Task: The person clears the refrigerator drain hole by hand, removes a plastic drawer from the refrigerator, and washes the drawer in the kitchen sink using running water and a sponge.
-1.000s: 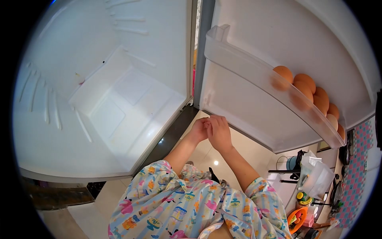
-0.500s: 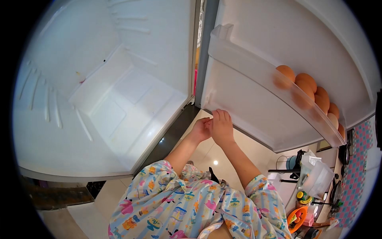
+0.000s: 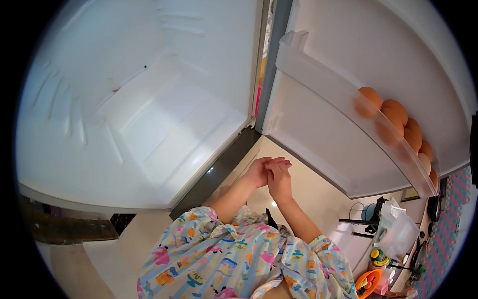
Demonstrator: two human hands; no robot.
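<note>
In front of the open fridge, my left hand (image 3: 257, 173) and my right hand (image 3: 280, 184) meet above the floor. My left hand has its fingers stretched out, partly behind the right one. The fingers of my right hand lie across them, slightly bent, and no object shows in either hand. To the left is the bare white fridge interior (image 3: 164, 124), with a small reddish mark on its back wall. The open fridge door (image 3: 308, 129) stands to the right. Its clear door shelf (image 3: 318, 74) holds several brown eggs (image 3: 394, 117).
A dark fridge base edge (image 3: 214, 174) runs beside my left forearm. At the lower right are a clear plastic container (image 3: 400, 238), an orange bowl (image 3: 359, 286) with colourful contents and a yellow-and-green jar (image 3: 379, 258). Tiled floor (image 3: 308, 184) lies below.
My hands have drawn back toward my body, still touching, and the left fingers now show more. The view has shifted, so the fridge and door appear further right.
</note>
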